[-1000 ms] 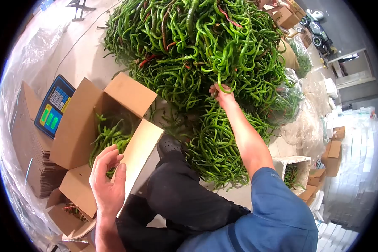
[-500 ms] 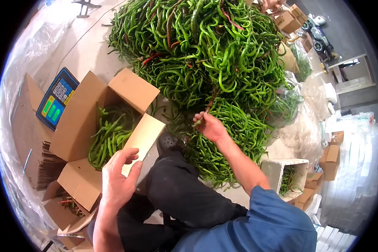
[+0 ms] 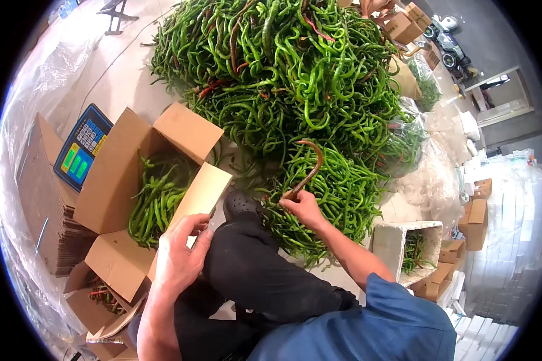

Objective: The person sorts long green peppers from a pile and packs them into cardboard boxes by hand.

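Note:
A long, curved reddish-brown chili pepper (image 3: pixel 314 168) is pinched by its stem end in my right hand (image 3: pixel 308 212), its tip curling up and to the left. That hand is over a lower heap of green chili peppers (image 3: pixel 337 189) on the floor. My left hand (image 3: pixel 182 256) is beside the near flap (image 3: pixel 203 188) of an open cardboard box (image 3: pixel 111 180), thumb and fingers curved and apart with nothing between them. Inside the box lies a layer of green chili peppers (image 3: pixel 153 210).
A large mound of green chili peppers (image 3: pixel 271 78) rises ahead. To the left are a scale display (image 3: pixel 82 147), stacked flat cardboard (image 3: pixel 54 222) and a small box (image 3: pixel 84 301) with discoloured peppers. A white foam box (image 3: pixel 391 246) lies tipped at right. My knee (image 3: pixel 241 265) is between both hands.
My right hand has moved down and slightly right, lifting the brown chili pepper off the heap into full view. My left hand has shifted slightly right and down.

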The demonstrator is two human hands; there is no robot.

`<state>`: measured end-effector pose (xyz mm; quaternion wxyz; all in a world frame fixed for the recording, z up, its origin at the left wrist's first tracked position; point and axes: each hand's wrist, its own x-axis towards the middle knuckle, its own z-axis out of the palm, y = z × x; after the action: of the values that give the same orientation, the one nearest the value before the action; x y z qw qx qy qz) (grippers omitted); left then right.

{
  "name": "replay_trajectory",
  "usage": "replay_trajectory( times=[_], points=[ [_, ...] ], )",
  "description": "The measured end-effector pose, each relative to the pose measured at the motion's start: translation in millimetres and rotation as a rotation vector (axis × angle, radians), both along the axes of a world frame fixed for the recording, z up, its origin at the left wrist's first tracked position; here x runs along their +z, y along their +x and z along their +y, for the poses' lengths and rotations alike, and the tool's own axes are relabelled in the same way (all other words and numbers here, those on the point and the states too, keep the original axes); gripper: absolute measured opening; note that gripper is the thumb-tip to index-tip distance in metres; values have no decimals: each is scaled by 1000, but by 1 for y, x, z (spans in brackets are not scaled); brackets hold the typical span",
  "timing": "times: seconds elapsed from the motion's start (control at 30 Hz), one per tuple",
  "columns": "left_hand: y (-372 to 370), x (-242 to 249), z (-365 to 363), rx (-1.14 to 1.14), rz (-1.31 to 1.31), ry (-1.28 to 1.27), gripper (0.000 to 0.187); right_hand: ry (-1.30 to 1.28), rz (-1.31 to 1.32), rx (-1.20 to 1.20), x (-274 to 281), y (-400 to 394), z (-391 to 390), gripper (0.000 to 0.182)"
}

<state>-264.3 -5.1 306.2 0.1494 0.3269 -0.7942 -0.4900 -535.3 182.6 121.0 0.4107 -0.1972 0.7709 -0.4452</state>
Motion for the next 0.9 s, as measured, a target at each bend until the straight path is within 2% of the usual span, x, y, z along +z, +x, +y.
replay_trajectory(
  times=[0.07,0.17,0.3,0.4,0.43,0.53,0.57,0.67,0.7,0.8,0.87,0.9],
  points=[
    [-1,1,1,-3,14,8,25,-39,69,102,12,1,5,23],
    [-6,2,3,-2,24,23,25,-17,-26,196,63,7,-1,22],
    [-22,13,8,2,59,90,23,-87,22,213,71,19,-5,22],
    [-34,19,11,-60,51,108,31,-197,109,260,65,30,-16,22],
    [-38,20,12,-94,45,101,40,-233,417,371,66,32,-22,24],
    [-53,24,13,-82,46,23,50,-551,996,460,79,43,-46,30],
    [-55,11,13,-9,85,181,48,-593,1072,505,99,48,-54,34],
    [-57,-9,5,101,264,548,25,-654,1092,527,99,64,-73,34],
    [-57,-4,1,146,259,548,16,-684,1024,592,102,62,-78,31],
    [-50,-6,-11,296,376,553,15,-703,1033,487,83,32,-87,30],
    [-38,-3,-18,297,363,497,18,-465,1153,461,17,-27,-87,25],
    [-34,-1,-18,291,377,519,18,-187,1157,421,-5,-55,-89,23]
  ],
)
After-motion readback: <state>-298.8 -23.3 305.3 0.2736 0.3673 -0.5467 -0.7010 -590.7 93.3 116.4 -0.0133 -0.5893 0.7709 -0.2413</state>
